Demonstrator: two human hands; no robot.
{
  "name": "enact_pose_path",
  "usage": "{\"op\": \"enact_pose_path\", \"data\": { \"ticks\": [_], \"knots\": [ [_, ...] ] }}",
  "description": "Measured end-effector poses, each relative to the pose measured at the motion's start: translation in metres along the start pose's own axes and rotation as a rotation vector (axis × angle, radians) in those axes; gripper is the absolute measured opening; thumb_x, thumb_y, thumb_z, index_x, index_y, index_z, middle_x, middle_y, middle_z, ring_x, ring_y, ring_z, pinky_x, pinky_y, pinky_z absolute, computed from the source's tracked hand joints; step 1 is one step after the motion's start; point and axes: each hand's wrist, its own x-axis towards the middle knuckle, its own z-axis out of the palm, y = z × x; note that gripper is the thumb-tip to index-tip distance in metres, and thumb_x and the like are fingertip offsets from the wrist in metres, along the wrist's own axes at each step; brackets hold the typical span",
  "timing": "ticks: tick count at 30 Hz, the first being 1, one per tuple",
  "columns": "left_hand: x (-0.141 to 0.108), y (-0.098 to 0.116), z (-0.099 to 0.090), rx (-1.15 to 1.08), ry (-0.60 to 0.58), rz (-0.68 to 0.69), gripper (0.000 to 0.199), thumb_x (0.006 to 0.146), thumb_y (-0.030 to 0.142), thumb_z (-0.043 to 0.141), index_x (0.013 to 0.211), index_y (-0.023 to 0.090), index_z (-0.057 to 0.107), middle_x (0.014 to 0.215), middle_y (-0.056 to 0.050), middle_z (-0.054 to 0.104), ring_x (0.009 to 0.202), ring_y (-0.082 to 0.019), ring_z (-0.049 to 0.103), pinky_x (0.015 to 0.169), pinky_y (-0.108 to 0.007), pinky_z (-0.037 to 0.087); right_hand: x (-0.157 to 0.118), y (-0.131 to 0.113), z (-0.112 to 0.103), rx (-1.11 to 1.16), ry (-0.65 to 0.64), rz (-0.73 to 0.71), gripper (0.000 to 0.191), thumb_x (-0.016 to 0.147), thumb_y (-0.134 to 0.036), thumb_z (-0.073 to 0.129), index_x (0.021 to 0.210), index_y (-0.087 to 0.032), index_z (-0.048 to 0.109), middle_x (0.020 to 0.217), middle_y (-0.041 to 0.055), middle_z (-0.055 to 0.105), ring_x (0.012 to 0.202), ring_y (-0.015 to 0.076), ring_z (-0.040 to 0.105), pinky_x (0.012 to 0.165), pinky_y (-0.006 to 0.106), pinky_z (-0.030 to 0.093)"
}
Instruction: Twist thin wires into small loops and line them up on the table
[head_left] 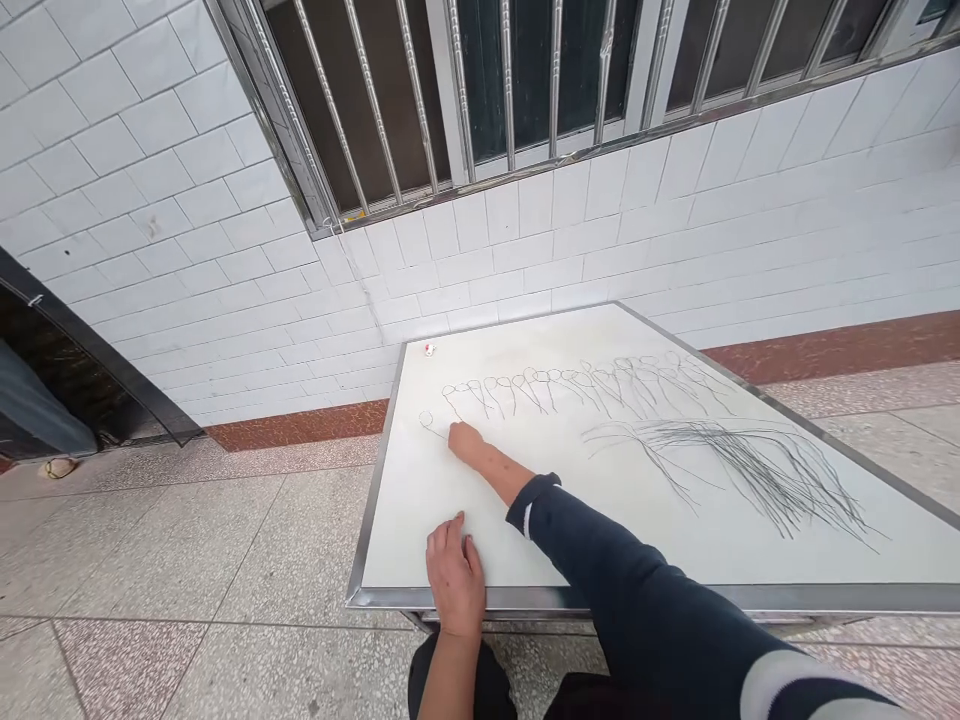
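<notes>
My right hand (466,443), in a dark sleeve, reaches over the white tabletop (525,520) to its left part. Its fingers are closed at the tail of a thin wire with a looped end (426,419); the fingertips are partly hidden. My left hand (456,572) rests palm down over the near metal edge, fingers stretched out, holding nothing. Just beyond my right hand, several looped thin wires (540,378) lie in a row running rightward, some overlapping. A loose bundle of long thin dark wires (742,455) is spread on the right of the table.
A small white and red item (430,350) sits in the far left corner. A metal rim (525,598) borders the table, which stands near a white tiled wall (480,245). Above is a barred window (525,80). At far left, part of a person's leg (37,400) shows in a doorway.
</notes>
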Motion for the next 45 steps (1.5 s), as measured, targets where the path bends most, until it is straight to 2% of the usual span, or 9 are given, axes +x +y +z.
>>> {"op": "enact_pose_path", "data": {
  "ticks": [4,8,14,18,27,33,35,40,45],
  "knots": [
    [0.001,-0.002,-0.002,-0.14,0.099,-0.128,0.047,0.087,0.023,0.046,0.132,0.014,0.047,0.107,-0.013,0.062,0.101,-0.025,0.053,0.095,-0.048,0.038,-0.073,0.024,0.005,0.263,-0.064,0.005,0.029,0.092,-0.032,0.054,0.117,-0.016,0.055,0.117,0.0084,0.057,0.098,0.0193,0.06,0.083,0.039,0.052],
    [0.002,0.0,-0.005,-0.351,0.149,-0.301,0.048,0.086,0.03,0.05,0.131,0.015,0.045,0.109,-0.014,0.061,0.099,-0.022,0.057,0.095,-0.045,0.04,-0.151,0.061,0.007,0.594,-0.187,-0.061,0.022,0.096,-0.033,0.041,0.097,-0.015,0.056,0.082,0.002,0.059,0.066,0.0103,0.054,0.065,0.027,0.048],
    [-0.009,0.047,0.003,-0.808,0.054,-0.499,0.053,0.087,0.043,0.049,0.131,0.014,0.042,0.119,-0.019,0.062,0.107,-0.023,0.061,0.09,-0.041,0.047,-0.223,0.09,-0.01,1.329,-0.522,-0.069,0.033,0.08,-0.048,0.063,0.085,-0.018,0.052,0.08,0.0002,0.05,0.057,0.006,0.038,0.05,0.019,0.029],
    [-0.016,0.088,0.008,-1.021,0.018,-0.521,0.052,0.08,0.038,0.061,0.127,0.017,0.05,0.125,-0.017,0.06,0.112,-0.024,0.059,0.091,-0.039,0.047,-0.234,0.101,-0.023,1.638,-0.629,0.054,0.035,0.07,-0.04,0.076,0.079,-0.017,0.051,0.077,-0.0015,0.047,0.057,0.0054,0.034,0.049,0.019,0.022],
    [-0.012,0.128,0.032,-1.029,0.111,-0.534,0.042,0.071,0.031,0.073,0.109,0.018,0.063,0.095,-0.005,0.068,0.085,-0.014,0.063,0.073,-0.025,0.044,-0.251,0.13,-0.044,1.358,-0.589,-0.111,0.032,0.079,-0.046,0.066,0.087,-0.02,0.05,0.075,-0.0034,0.049,0.057,0.0076,0.038,0.055,0.021,0.031],
    [-0.018,0.155,0.036,-1.022,-0.072,-0.486,0.054,0.071,0.027,0.073,0.122,0.019,0.056,0.081,-0.002,0.069,0.079,-0.015,0.062,0.069,-0.025,0.043,-0.254,0.132,-0.08,1.138,-0.066,-0.165,0.032,0.088,-0.05,0.051,0.102,-0.022,0.056,0.091,0.0015,0.056,0.078,0.0132,0.048,0.07,0.026,0.039],
    [-0.026,0.162,0.036,-1.034,-0.186,-0.482,0.069,0.072,0.027,0.074,0.134,0.022,0.045,0.077,0.0,0.069,0.074,-0.014,0.061,0.071,-0.026,0.044,-0.255,0.132,-0.09,1.133,-0.004,-0.15,0.032,0.089,-0.049,0.05,0.103,-0.022,0.06,0.095,0.0029,0.058,0.086,0.0149,0.051,0.074,0.027,0.041],
    [-0.045,0.165,0.036,-1.079,-0.416,-0.556,0.086,0.069,0.028,0.076,0.143,0.023,0.032,0.07,0.001,0.068,0.073,-0.015,0.061,0.069,-0.025,0.044,-0.263,0.133,-0.097,1.285,-0.187,-0.096,0.032,0.08,-0.047,0.063,0.101,-0.022,0.064,0.082,0.0004,0.059,0.068,0.0121,0.055,0.064,0.027,0.046],
    [-0.056,0.149,0.029,-1.144,-0.495,-0.628,0.081,0.071,0.026,0.075,0.142,0.027,0.035,0.078,-0.001,0.068,0.072,-0.012,0.06,0.068,-0.023,0.043,-0.27,0.13,-0.089,1.292,-0.329,-0.176,0.028,0.081,-0.042,0.064,0.099,-0.021,0.066,0.065,-0.0032,0.054,0.057,0.0105,0.053,0.061,0.028,0.047]
  ]
}}
